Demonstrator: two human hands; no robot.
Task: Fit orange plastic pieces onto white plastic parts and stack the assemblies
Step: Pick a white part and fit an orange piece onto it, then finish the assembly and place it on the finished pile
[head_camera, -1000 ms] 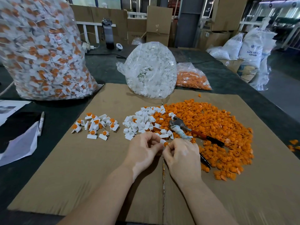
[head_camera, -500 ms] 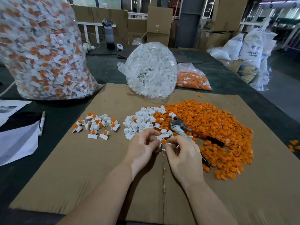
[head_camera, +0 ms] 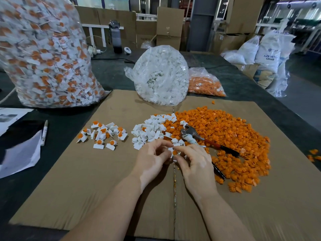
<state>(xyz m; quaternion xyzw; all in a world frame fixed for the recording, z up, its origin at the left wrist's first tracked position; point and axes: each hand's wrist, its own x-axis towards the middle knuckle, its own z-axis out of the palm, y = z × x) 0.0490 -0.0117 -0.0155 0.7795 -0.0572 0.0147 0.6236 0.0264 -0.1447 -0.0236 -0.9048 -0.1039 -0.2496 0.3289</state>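
Both hands met over one white part (head_camera: pixel 171 151) with an orange piece (head_camera: pixel 174 152) in it: left hand (head_camera: pixel 152 158) and right hand (head_camera: pixel 196 164) pinched it between fingertips. Just beyond sat loose white parts (head_camera: pixel 149 131), orange pieces (head_camera: pixel 231 134) to the right, finished assemblies (head_camera: pixel 102 134) off left. Far right, a sack (head_camera: pixel 268 54) read "ABS RESIN".
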